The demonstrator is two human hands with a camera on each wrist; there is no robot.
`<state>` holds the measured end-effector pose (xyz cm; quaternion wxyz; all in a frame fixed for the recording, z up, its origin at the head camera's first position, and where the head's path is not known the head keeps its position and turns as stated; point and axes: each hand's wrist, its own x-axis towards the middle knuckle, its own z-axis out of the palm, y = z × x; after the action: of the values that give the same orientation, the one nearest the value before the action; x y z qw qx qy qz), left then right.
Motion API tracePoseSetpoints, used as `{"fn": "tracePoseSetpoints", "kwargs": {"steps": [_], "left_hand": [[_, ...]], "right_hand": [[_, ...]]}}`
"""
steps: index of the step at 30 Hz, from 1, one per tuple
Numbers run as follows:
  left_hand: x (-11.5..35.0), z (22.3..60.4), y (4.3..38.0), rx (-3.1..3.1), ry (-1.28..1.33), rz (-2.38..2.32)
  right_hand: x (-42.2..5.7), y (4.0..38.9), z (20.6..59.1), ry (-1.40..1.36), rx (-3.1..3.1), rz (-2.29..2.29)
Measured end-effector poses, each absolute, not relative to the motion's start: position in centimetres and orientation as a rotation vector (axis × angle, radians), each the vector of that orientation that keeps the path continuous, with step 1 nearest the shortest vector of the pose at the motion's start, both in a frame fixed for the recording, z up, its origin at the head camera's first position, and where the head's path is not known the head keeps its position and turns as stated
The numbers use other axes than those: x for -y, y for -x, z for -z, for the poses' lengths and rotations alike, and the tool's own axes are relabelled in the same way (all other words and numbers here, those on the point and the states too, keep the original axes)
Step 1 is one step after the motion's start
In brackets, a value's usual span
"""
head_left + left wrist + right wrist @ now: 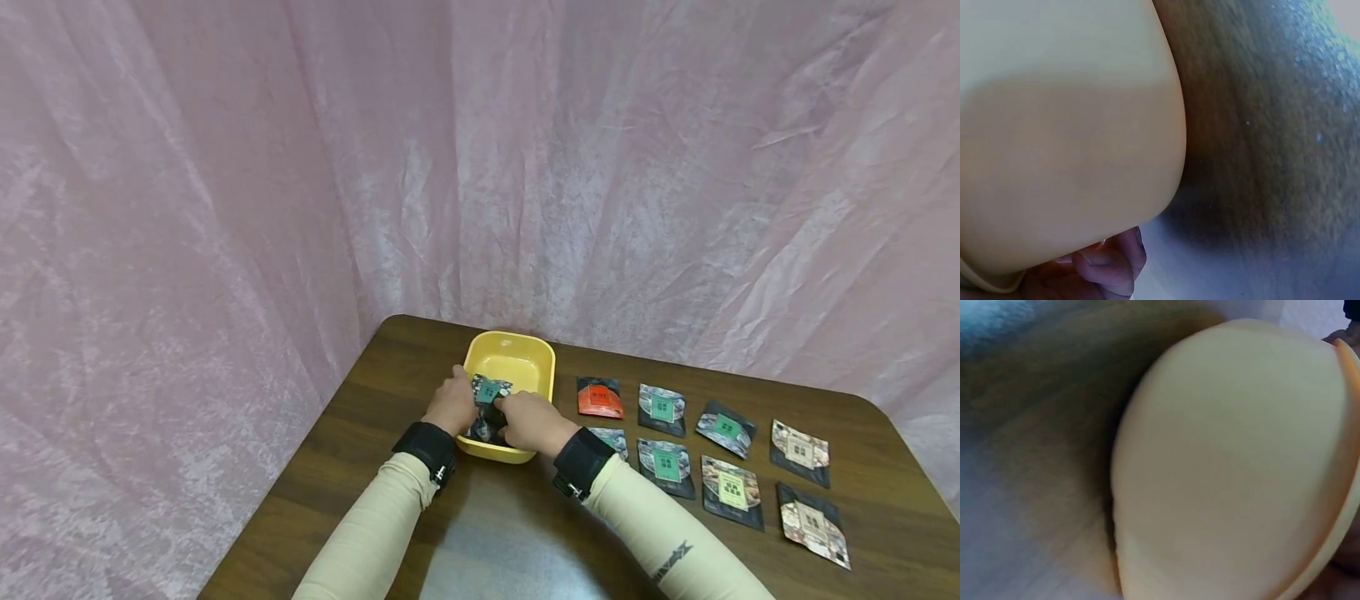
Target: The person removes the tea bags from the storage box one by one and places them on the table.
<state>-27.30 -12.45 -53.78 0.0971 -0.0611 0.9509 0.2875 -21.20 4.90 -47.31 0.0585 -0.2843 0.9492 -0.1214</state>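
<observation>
A yellow plastic basin stands near the far edge of the table. My left hand grips its left side, and in the left wrist view curled fingers show past the basin's outer wall. Inside lie dark pouches with a teal label. My right hand reaches over the right rim and pinches a dark pouch; its fingertips are partly hidden. The basin's wall fills most of the right wrist view.
Right of the basin, several flat pouches lie in loose rows: a red one, teal-labelled ones, a yellow-green-labelled one and cream-labelled ones. Another teal-labelled pouch is partly behind the right wrist. A pink curtain hangs behind the table.
</observation>
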Motion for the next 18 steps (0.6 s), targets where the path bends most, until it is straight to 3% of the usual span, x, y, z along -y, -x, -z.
{"fn": "tracePoseSetpoints", "kwargs": {"steps": [18], "left_hand": [[12.5,52.9,26.5,-2.854,0.164,-0.861]], "right_hand": [[-5.0,20.8,48.1,0.829,-2.976,0.532]]}}
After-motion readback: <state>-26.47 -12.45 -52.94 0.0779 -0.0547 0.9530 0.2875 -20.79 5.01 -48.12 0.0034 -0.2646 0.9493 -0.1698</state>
